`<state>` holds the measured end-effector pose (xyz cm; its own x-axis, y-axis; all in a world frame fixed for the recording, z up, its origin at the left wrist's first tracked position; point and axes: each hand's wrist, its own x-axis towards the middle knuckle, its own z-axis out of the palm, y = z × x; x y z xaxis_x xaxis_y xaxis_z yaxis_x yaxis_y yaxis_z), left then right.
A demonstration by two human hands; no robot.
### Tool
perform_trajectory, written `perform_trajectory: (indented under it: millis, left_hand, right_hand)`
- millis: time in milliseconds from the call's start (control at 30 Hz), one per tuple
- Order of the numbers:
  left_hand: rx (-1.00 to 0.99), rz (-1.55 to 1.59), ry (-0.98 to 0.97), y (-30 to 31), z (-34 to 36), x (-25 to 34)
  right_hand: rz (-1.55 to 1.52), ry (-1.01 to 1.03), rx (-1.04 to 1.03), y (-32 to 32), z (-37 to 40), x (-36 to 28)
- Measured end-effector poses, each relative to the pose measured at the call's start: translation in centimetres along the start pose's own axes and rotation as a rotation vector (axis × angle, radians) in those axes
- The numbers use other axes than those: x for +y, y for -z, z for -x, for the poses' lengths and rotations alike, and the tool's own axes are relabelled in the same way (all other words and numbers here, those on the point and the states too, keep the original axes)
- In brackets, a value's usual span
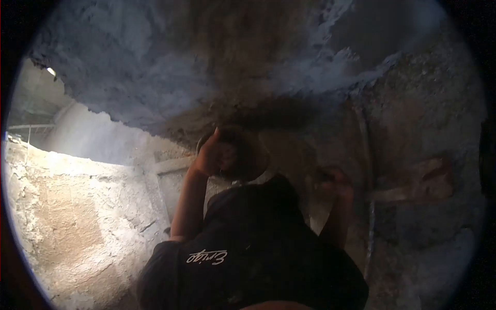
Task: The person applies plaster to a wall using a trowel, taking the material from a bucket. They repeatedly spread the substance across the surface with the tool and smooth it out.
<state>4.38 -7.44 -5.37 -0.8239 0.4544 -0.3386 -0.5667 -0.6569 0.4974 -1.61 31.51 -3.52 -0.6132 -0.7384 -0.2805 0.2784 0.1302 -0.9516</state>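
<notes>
My left hand is closed on the edge of a round, dark, shallow pan, with the thumb up along its rim. The pan is held in front of my chest, and its contents are too dark to make out. My right hand is in shadow to the right of the pan, with its fingers curled. Whatever it may hold is lost in the dark. Just above both hands spreads a rough grey surface of wet-looking plaster or mortar, with a ragged lower left edge.
Rough, brightly lit masonry stands on the left. A pipe or cable runs down on the right, beside a reddish wooden piece. A pale beam lies behind my left forearm.
</notes>
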Motion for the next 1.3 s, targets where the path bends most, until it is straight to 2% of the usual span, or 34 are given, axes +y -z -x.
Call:
perform_trajectory:
  millis: [33, 133, 200, 267, 367, 433, 467, 533, 567, 600, 633, 667, 733, 800, 900, 967, 1033, 1067, 1233, 1300]
  left_hand:
    - [0.061, 0.020, -0.019, -0.1, -0.5, -0.3]
    - [0.280, -0.097, -0.151, -0.3, -1.9, -2.0]
    - [0.157, 0.111, -0.122, -0.3, -2.2, -1.5]
    - [0.144, 0.085, -0.108, -1.9, -2.4, -0.8]
    - [0.172, 0.085, -0.115, -3.8, -2.4, -0.1]
    - [0.194, 0.080, -0.138, -4.9, -2.0, 0.6]
    - [0.230, 0.097, -0.140, -5.7, -1.7, 0.9]
    - [0.249, 0.125, -0.118, -7.5, -1.9, 0.9]
    - [0.377, 0.064, -0.166, -8.4, -2.0, 1.0]
    - [0.512, 0.001, -0.223, -9.5, -1.8, 1.3]
    - [0.448, -0.177, -0.279, -11.4, -2.0, 1.6]
    - [0.461, -0.169, -0.285, -11.9, -2.1, 2.0]
    - [0.280, -0.191, -0.323, -12.1, -2.2, 2.4]
    - [0.272, -0.192, -0.374, -12.4, -2.8, 1.9]
    - [0.391, -0.126, -0.313, -13.4, -3.7, 2.1]
    - [0.433, -0.134, -0.303, -13.3, -3.6, 2.5]
    - [0.473, -0.144, -0.281, -13.4, -3.3, 3.1]
    - [0.439, -0.136, -0.251, -13.4, -3.3, 3.6]
    - [0.268, -0.269, -0.235, -12.2, -3.7, 4.1]
    - [0.011, -0.182, -0.161, -10.0, -3.6, 3.9]
  right_hand:
    - [-0.121, 0.114, 0.148, 0.4, 0.8, 0.3]
    - [-0.347, 0.419, 0.127, 2.2, 0.5, 1.5]
    - [-0.646, 0.467, -0.144, 1.3, -1.5, -1.1]
    - [-0.796, 0.493, -0.290, 0.1, -2.9, -3.3]
    - [-0.913, 0.554, -0.156, -0.7, -4.8, -5.3]
    - [-0.302, 0.503, 0.373, -0.3, -6.0, -6.0]
    - [-0.305, 0.504, 0.375, -0.2, -6.7, -6.4]
    - [0.597, 0.799, 0.757, 0.6, -7.6, -7.1]
    - [0.708, 0.952, 0.823, 1.4, -8.7, -6.9]
    - [0.707, 0.944, 0.821, 1.8, -9.2, -7.2]
    - [0.688, 0.959, 0.831, 2.1, -9.8, -7.4]
    - [0.667, 0.976, 0.837, 2.6, -10.3, -7.6]
    - [0.729, 0.938, 0.885, 3.6, -11.1, -7.8]
    - [0.793, 0.907, 0.938, 4.7, -12.4, -8.5]
    - [0.824, 0.971, 1.042, 5.3, -13.8, -8.8]
    - [0.880, 0.740, 0.942, 5.8, -14.5, -7.5]
    - [0.767, 0.781, 0.941, 4.3, -14.3, -5.6]
    - [0.663, 0.831, 0.922, 3.5, -14.1, -4.9]
    - [0.668, 0.794, 1.013, 2.1, -12.7, -2.1]
    - [0.626, 0.747, 1.050, 1.5, -12.6, -2.1]
